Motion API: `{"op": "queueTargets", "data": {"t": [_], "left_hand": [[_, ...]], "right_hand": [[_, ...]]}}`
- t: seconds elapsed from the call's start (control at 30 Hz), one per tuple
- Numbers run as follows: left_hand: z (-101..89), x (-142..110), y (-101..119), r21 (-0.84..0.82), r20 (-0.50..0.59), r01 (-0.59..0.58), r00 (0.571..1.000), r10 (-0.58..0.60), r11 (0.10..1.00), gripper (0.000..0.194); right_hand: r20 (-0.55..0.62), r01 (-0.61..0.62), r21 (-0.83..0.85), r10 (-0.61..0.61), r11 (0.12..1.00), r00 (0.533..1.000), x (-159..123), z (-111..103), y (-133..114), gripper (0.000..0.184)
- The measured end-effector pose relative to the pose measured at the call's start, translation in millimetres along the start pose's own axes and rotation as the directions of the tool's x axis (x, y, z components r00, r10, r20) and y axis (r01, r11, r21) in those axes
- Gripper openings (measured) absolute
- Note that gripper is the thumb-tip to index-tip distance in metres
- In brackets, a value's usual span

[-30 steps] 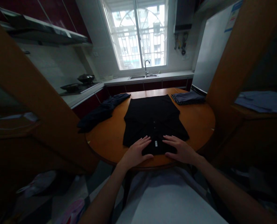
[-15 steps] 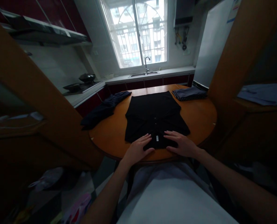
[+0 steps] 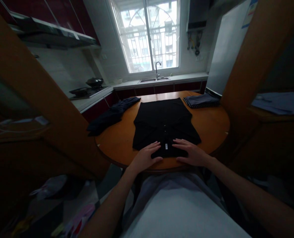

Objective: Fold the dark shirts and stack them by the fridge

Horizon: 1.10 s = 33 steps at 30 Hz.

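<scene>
A black shirt [image 3: 163, 115] lies spread flat on the round wooden table [image 3: 213, 125], its collar end towards me. A small white label [image 3: 166, 146] and a couple of buttons show along its middle. My left hand [image 3: 147, 156] rests on the collar end, left of the label, fingers stretched out and thumb towards the table edge. On the other side of the label, my right hand [image 3: 190, 152] lies flat in the same way. Neither hand grips the cloth.
Dark blue clothing [image 3: 112, 114] lies bunched at the table's left, partly over its edge. A folded stack of clothes [image 3: 201, 99] sits at the far right. Wooden posts flank the table. Beyond are a sink [image 3: 154, 80], a stove with pans [image 3: 94, 82] and a fridge [image 3: 228, 49].
The view has shifted slightly, so the table sits a little higher in the picture than a second ago. Both hands stay on the shirt in nearly the same place.
</scene>
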<state>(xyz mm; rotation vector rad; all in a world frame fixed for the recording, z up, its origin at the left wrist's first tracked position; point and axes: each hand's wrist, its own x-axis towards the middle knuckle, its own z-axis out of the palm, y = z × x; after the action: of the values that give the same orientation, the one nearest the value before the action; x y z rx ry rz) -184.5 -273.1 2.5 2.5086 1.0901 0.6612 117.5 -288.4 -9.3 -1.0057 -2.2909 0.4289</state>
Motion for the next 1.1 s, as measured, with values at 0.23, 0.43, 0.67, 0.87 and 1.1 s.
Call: {"op": "queueTargets", "data": {"t": [0.23, 0.43, 0.67, 0.87, 1.1], "left_hand": [[-9.9, -2, -5, -0.114, 0.066, 0.019, 0.998, -0.011, 0.993, 0.063], [-11.0, -7, -11, -0.096, 0.045, 0.024, 0.999, -0.02, 0.995, 0.059], [-10.1, -9, -18, -0.084, -0.044, -0.005, 0.999, 0.001, 0.996, 0.045], [-10.8, -3, -17, -0.094, -0.161, 0.033, 0.986, -0.048, 0.995, 0.025], [-2.3, 14, -23, -0.088, -0.292, 0.215, 0.928, -0.231, 0.973, 0.022]], "right_hand": [[0.01, -0.041, 0.099, 0.04, 0.994, 0.999, -2, -1, 5, 0.061], [-0.057, -0.064, 0.093, 0.069, 0.994, 0.996, -7, 1, 9, 0.058], [-0.101, -0.112, 0.09, 0.121, 0.99, 0.988, -5, -2, 14, 0.049], [-0.133, -0.194, 0.198, 0.223, 0.961, 0.966, 2, -3, 17, 0.027], [-0.306, -0.293, 0.229, 0.354, 0.928, 0.884, 25, 4, 22, 0.028]]}}
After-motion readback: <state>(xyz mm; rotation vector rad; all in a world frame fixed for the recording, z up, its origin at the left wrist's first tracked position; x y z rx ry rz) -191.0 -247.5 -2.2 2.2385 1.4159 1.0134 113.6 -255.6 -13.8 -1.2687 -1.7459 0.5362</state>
